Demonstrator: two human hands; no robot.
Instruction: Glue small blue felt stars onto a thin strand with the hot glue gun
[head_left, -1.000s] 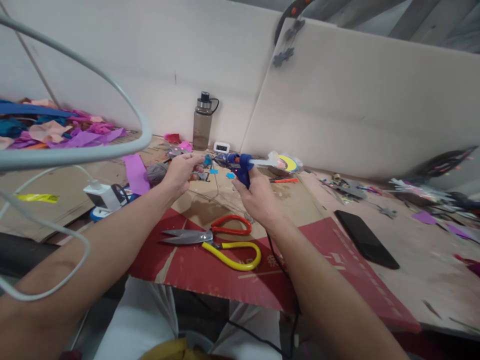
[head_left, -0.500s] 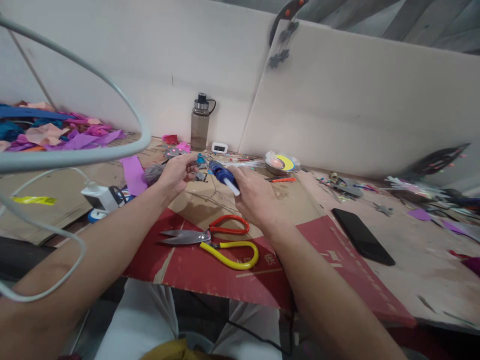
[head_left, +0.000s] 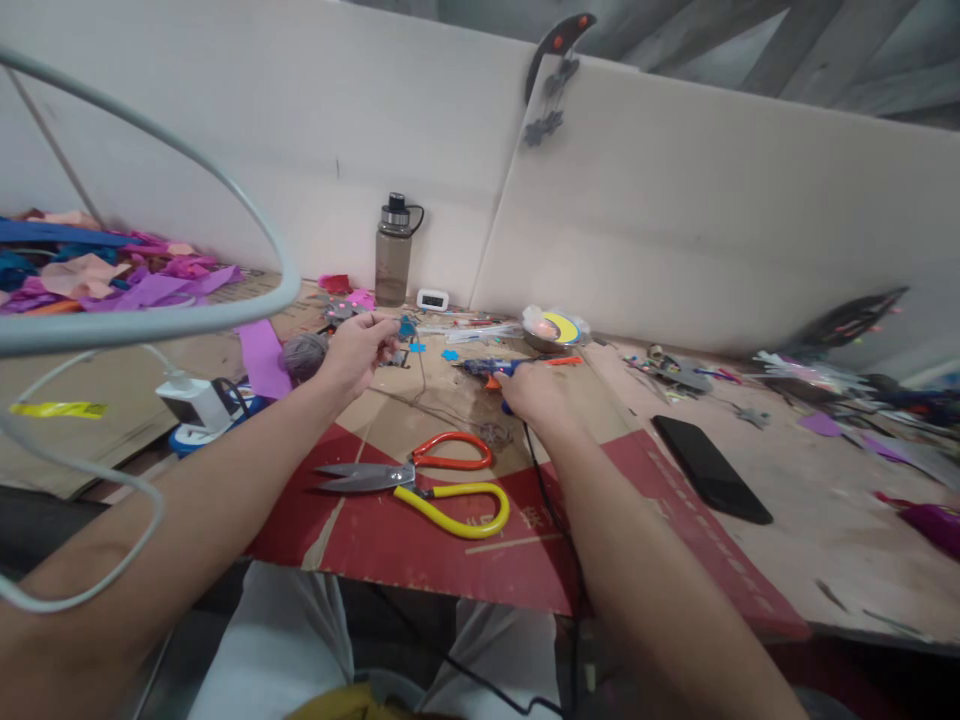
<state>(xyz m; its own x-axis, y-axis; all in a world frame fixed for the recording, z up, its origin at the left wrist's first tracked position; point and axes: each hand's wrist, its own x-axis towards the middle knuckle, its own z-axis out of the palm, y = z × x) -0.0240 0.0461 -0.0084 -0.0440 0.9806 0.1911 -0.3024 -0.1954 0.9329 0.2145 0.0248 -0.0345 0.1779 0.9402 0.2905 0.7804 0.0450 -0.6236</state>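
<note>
My left hand [head_left: 361,352] is closed in a pinch on a small blue flower piece [head_left: 407,327], with a thin grey string [head_left: 422,375] hanging below it. My right hand [head_left: 536,392] grips a blue hot glue gun [head_left: 484,367], now low over the cardboard with its nozzle toward the left; its black cord [head_left: 546,490] runs down past my forearm. Between the hands, two more blue flower pieces [head_left: 450,355] lie on the cardboard. Scissors [head_left: 412,478] with one red and one yellow handle rest nearer to me, blades pointing left.
A water bottle [head_left: 393,250] and a small white clock [head_left: 433,300] stand at the back. A metal bowl [head_left: 550,340] is behind the glue gun. The phone [head_left: 709,468] lies right, a charger [head_left: 195,403] and grey yarn ball [head_left: 305,355] left. A pale curved tube [head_left: 150,325] crosses the left foreground.
My right hand has lowered the glue gun and moved it right, away from my left hand, turning its nozzle to the left. The left hand stays nearly in place with the blue flower piece.
</note>
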